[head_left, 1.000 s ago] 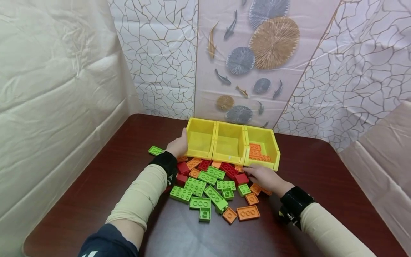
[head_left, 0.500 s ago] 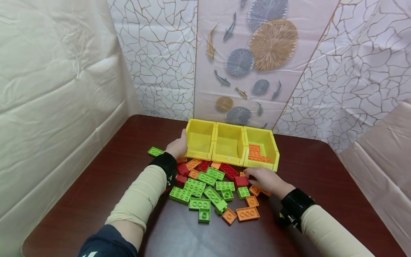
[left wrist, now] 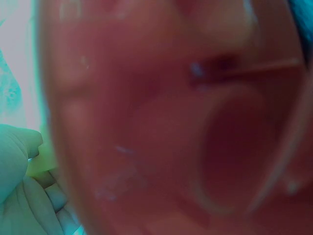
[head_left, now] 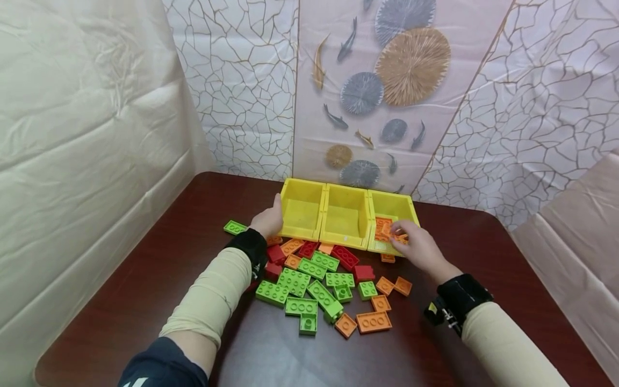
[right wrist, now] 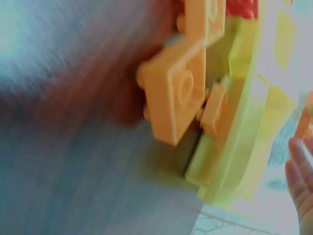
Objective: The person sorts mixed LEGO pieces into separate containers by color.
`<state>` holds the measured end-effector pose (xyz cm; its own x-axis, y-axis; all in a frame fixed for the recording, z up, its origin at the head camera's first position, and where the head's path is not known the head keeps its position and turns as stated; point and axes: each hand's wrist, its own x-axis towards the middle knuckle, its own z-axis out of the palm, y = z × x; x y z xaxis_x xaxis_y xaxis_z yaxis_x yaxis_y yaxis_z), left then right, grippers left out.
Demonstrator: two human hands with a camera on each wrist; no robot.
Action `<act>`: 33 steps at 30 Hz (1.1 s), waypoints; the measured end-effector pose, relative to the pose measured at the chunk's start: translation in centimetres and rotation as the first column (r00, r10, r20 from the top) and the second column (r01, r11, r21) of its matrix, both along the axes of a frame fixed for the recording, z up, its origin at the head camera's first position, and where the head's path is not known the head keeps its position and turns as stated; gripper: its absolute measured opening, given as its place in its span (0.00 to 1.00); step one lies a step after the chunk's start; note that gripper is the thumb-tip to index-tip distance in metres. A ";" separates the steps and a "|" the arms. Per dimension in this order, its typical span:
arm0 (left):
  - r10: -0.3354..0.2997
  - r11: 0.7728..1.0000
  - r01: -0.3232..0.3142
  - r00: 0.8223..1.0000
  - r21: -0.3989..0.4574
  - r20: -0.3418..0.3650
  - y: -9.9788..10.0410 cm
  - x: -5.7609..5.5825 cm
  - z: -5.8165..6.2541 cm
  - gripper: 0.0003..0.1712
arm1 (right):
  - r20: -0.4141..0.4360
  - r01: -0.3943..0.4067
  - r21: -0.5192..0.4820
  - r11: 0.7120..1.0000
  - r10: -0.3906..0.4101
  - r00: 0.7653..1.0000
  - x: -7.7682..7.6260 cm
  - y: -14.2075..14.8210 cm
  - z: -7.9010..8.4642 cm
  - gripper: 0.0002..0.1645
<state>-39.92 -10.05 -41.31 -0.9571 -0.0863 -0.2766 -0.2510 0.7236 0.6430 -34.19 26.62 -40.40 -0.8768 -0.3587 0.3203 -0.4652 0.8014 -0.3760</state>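
We're leaving the multicoloured plastic brick pile (head_left: 293, 282): our right hand (head_left: 419, 247) is now hovering over the yellow plastic bin (head_left: 344, 244), right compartment, pinching an orange plastic brick (right wrist: 304, 118), probably placing it. It's pointing up in the wrist view, cropped; long axis unclear. Our left hand (head_left: 267, 221) is holding the bin's left side.

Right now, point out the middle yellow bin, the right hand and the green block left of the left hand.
Middle yellow bin (head_left: 342, 220), head view, bare floor.
Right hand (head_left: 422, 249), head view, middle of its back.
Green block (head_left: 235, 227), head view, upward face.
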 end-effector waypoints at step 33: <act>-0.067 0.993 0.063 0.997 -0.097 -0.044 -0.1 -0.8 -0.5 0.39 | 0.120 -0.061 0.061 0.996 0.053 0.991 -0.8 0.2 -1.3 0.15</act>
